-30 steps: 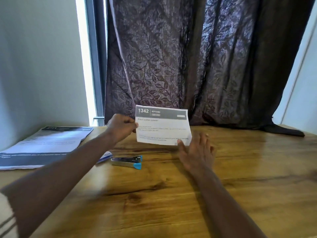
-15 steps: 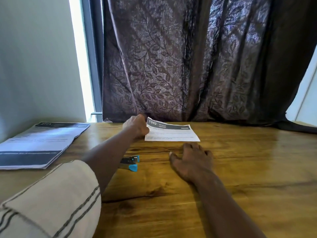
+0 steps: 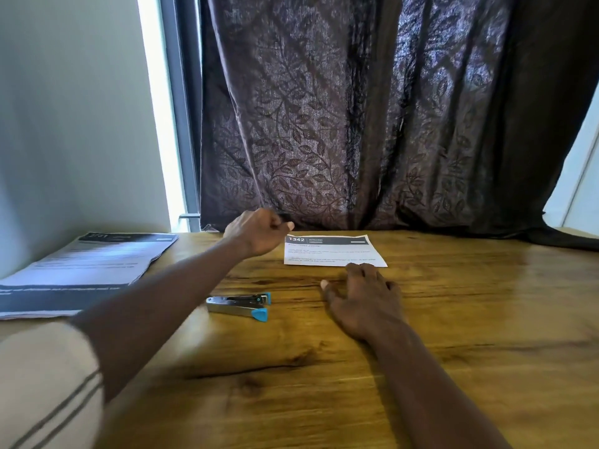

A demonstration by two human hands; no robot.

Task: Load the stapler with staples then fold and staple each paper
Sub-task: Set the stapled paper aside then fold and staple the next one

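Observation:
A folded white paper (image 3: 334, 252) with a dark header marked 1342 lies flat on the wooden table (image 3: 470, 319) near the curtain. My left hand (image 3: 256, 231) hovers just left of the paper's top left corner, fingers curled into a loose fist, holding nothing that I can see. My right hand (image 3: 363, 299) rests flat on the table just in front of the paper, fingertips at its near edge. A small metal stapler (image 3: 238, 305) with blue ends lies on its side between my arms.
A stack of printed sheets (image 3: 87, 270) lies at the table's left edge by the wall. A dark leaf-patterned curtain (image 3: 356, 124) hangs right behind the table and touches its far edge.
The left hand lowered the paper from upright to flat on the table and has let go of it. The right hand slid back slightly toward me.

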